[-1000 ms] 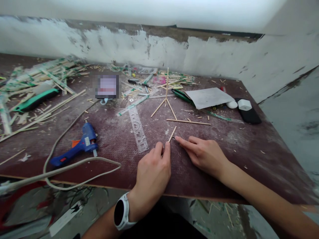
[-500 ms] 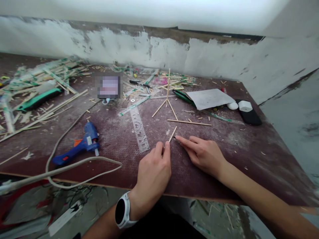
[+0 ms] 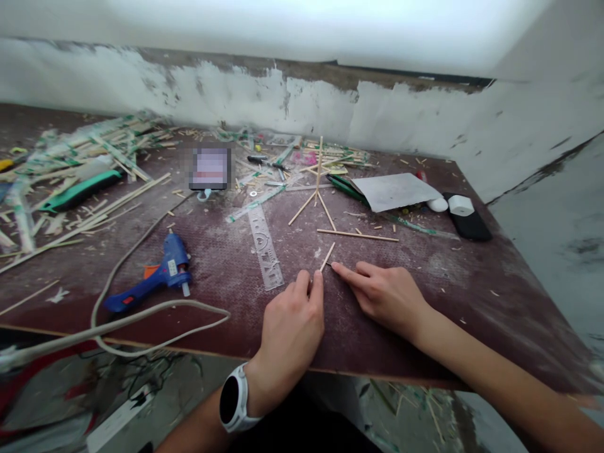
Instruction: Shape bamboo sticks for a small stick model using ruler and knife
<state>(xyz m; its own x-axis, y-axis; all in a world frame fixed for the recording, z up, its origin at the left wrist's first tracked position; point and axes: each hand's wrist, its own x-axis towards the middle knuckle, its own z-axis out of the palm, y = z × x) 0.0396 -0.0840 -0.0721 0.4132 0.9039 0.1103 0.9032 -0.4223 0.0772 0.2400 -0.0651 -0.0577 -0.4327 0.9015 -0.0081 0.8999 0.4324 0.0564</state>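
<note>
My left hand [image 3: 292, 321], a white watch on its wrist, is closed on the lower end of a thin wooden stick [image 3: 328, 255] lying slantwise on the table. To the right, my right hand [image 3: 389, 296] has its index finger stretched forward and the other fingers curled. From its fingertip a small, thin, dark blade-like piece [image 3: 329, 263] points at the stick's side; I cannot make out whether it touches. Just beyond lies a longer wooden stick [image 3: 358, 235]. Behind that stands a joined stick frame [image 3: 319, 167] with an upright and splayed legs.
A clear plastic ruler [image 3: 265, 248] lies left of my hands. Farther left are a blue glue gun [image 3: 172, 267], its looping cable [image 3: 155, 308] and a green-handled tool [image 3: 82, 189]. Piled sticks [image 3: 108, 141] fill the back left. White paper [image 3: 396, 192] and a black phone [image 3: 472, 224] lie at right.
The view has shifted slightly. My right fingertip and the dark piece have moved a little down, toward me, along the stick. My left hand keeps its hold.
</note>
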